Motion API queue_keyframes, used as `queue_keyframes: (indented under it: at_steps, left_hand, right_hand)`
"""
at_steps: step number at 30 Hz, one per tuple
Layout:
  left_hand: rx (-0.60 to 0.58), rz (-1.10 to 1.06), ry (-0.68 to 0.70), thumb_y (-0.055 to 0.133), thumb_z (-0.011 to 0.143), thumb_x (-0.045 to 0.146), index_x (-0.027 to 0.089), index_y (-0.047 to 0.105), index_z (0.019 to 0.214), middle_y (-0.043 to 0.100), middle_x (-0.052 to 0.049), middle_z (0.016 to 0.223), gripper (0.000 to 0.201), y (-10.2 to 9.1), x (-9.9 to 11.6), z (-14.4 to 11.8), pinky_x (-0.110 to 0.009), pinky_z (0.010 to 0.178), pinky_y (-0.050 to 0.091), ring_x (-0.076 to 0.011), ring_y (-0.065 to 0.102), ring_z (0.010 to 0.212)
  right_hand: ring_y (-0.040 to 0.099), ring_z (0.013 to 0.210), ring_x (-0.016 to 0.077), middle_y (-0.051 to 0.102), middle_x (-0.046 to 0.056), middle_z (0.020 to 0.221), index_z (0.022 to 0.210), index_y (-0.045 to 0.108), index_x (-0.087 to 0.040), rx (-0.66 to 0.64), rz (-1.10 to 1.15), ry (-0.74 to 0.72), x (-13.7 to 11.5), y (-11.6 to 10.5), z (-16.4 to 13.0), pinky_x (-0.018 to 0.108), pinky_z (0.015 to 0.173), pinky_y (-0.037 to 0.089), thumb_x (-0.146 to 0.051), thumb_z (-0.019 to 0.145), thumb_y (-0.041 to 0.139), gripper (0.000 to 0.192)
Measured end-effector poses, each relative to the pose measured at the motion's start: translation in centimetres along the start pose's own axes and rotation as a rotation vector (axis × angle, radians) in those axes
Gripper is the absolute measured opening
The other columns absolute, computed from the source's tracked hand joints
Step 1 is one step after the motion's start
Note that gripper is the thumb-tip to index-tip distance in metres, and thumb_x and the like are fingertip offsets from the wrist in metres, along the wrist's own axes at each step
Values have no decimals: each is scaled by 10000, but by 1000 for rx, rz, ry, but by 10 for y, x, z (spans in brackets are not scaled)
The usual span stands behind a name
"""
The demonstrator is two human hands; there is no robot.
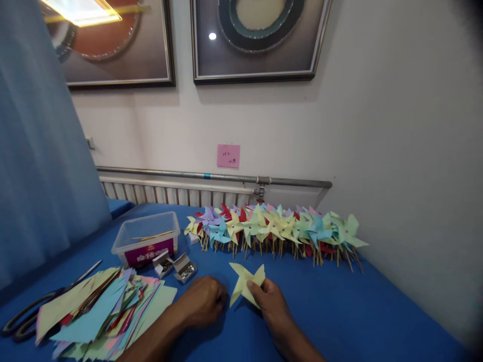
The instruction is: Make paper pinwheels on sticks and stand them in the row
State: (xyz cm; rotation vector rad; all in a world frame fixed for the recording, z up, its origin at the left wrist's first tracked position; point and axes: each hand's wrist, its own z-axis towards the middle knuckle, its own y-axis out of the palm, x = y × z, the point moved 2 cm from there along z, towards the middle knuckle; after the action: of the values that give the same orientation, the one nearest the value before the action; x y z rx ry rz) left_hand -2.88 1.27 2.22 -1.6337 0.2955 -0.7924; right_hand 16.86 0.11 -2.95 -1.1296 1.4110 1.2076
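Note:
My right hand (272, 301) pinches a pale yellow paper pinwheel (246, 283) and holds it just above the blue table (339, 311). My left hand (204, 300) rests on the cloth beside it, fingers curled; whether anything is in it I cannot tell. A long row of finished paper pinwheels (275, 229) on wooden sticks lies behind, along the wall. Left of my left arm spreads a pile of coloured cut paper sheets (105, 311).
A clear plastic box (145, 244) with thin wooden sticks stands at the left. Two small open cardboard boxes (175, 266) with metal pins sit in front of it. Scissors (33, 306) lie at the far left. A curtain, radiator and wall bound the table.

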Motion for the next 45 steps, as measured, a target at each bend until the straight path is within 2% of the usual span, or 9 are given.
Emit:
queue_keyframes:
  at_steps: [10,15,20,29,31,34,37,41,45]
  left_hand:
    - [-15,52,-68,462,917,223,205,717,849,751,-106,918,265,-2,1,3,-316,750,445,-239,676,862]
    - [-24,-5,-81,496,868,196,215,725,827,764,-81,924,233,-4,-2,3,-302,761,450,-227,668,865]
    - [-14,-114,-170,527,795,157,226,733,864,773,-30,902,228,1,-10,8,-274,713,447,-198,671,832]
    - [48,-136,-195,511,798,129,218,719,838,759,-16,872,230,1,-15,9,-263,706,425,-181,679,836]
    - [34,-154,-160,514,791,121,216,721,854,756,-13,886,236,-1,-16,8,-258,719,433,-175,675,845]
    - [26,-173,-28,538,774,114,211,725,867,749,-14,925,231,-2,-15,7,-247,746,447,-166,667,862]
    - [60,-110,74,544,787,123,211,720,835,736,-30,923,202,-1,-11,5,-260,763,448,-174,658,863]
    - [89,4,85,547,816,140,214,718,856,726,-57,942,191,0,-7,3,-289,749,440,-203,657,878]
    - [64,63,63,539,864,163,209,716,875,721,-74,956,183,-2,-2,2,-297,746,445,-213,664,875]
  right_hand:
    - [740,926,326,808,95,896,977,753,-138,13,48,0,1,0,0,381,805,580,-545,654,820,524]
    - [741,930,337,811,104,923,985,749,-136,22,23,8,0,0,0,375,772,582,-567,654,809,546]
    - [740,892,323,812,97,921,968,755,-136,30,-8,-2,-3,1,-2,351,721,572,-565,663,800,528]
    - [735,863,303,807,89,886,968,756,-133,59,-7,-4,-2,1,0,337,703,564,-538,659,807,511]
    - [734,827,297,806,87,865,951,758,-134,68,-13,-2,-1,0,0,335,683,563,-544,651,809,511]
    - [731,806,290,806,87,852,963,762,-131,64,2,1,0,0,1,339,684,563,-543,643,814,524]
    - [733,840,301,807,93,863,992,764,-129,43,19,-6,1,0,2,357,720,569,-532,646,819,534]
    - [735,901,316,808,91,884,1010,758,-131,24,26,-13,0,0,0,368,764,574,-535,666,812,534]
    - [741,871,313,802,74,820,1000,755,-140,39,9,-2,0,0,-1,352,731,571,-544,682,799,516]
